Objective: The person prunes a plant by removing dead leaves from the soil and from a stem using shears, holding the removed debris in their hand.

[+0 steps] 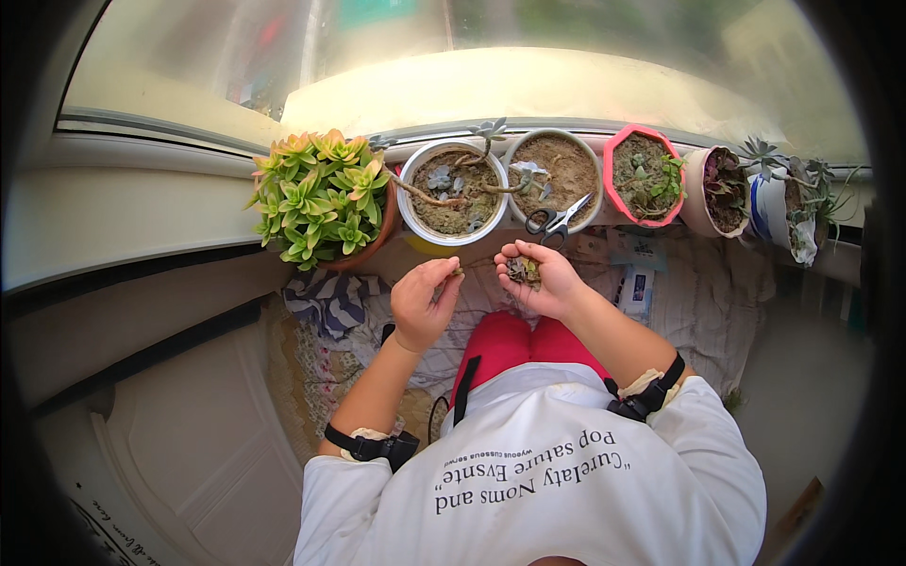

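Note:
My left hand [423, 303] pinches a small greenish plant bit [459, 271] between thumb and fingertips, just in front of the white round pot [405, 189]. Cupped to its right, my right hand [555, 280] holds a small heap of withered leaves [524, 272]; the fingers curl around it. Black-handled scissors [559, 221] lie across the front rim of the grey-rimmed pot [597, 185], blades pointing up to the right, just beyond my right hand. A long-stemmed succulent [428, 195] grows from the white pot, with loose grey-blue leaves [440, 177] on its soil.
A bushy yellow-green succulent [322, 191] stands at the left of the sill. To the right are a pink octagonal pot [610, 166], a pale pot [697, 191] and a tilted white pot [770, 205]. Window glass [552, 28] rises behind. A striped cloth [333, 304] and packets [637, 290] lie below.

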Action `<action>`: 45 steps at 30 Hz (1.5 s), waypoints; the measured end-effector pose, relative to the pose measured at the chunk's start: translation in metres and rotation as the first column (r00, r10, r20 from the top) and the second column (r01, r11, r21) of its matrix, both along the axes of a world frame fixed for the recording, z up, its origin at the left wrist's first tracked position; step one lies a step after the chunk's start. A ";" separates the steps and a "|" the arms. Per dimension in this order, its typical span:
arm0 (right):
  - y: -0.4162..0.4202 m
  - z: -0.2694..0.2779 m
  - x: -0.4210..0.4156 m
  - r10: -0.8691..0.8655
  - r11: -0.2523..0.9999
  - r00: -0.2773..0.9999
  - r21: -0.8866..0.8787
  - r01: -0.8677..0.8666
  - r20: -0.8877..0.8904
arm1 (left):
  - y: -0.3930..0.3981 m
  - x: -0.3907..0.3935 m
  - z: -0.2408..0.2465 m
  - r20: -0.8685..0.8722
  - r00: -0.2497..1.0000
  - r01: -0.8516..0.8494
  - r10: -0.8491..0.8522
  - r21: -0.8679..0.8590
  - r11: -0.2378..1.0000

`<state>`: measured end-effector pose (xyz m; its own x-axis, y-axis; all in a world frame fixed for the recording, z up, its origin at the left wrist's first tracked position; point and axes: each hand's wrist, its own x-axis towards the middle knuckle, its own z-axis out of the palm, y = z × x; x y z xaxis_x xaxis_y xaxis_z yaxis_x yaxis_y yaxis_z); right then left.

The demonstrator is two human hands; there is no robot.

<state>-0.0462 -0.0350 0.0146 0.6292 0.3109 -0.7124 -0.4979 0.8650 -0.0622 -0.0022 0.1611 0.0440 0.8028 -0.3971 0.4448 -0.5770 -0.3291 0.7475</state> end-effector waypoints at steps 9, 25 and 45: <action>-0.029 0.013 -0.027 -0.153 0.988 0.988 -0.010 0.153 0.010 | -0.035 0.005 0.018 -0.782 0.368 -0.516 -0.503 -0.622 0.589; -0.119 0.026 -0.066 -0.163 0.987 0.986 0.017 0.162 0.023 | -0.127 -0.039 0.017 -0.840 0.532 -0.415 -0.109 -0.370 0.831; -0.151 0.028 -0.079 -0.244 0.968 0.969 -0.071 0.241 -0.040 | -0.222 0.023 -0.047 0.288 0.950 -0.033 -0.122 0.481 0.876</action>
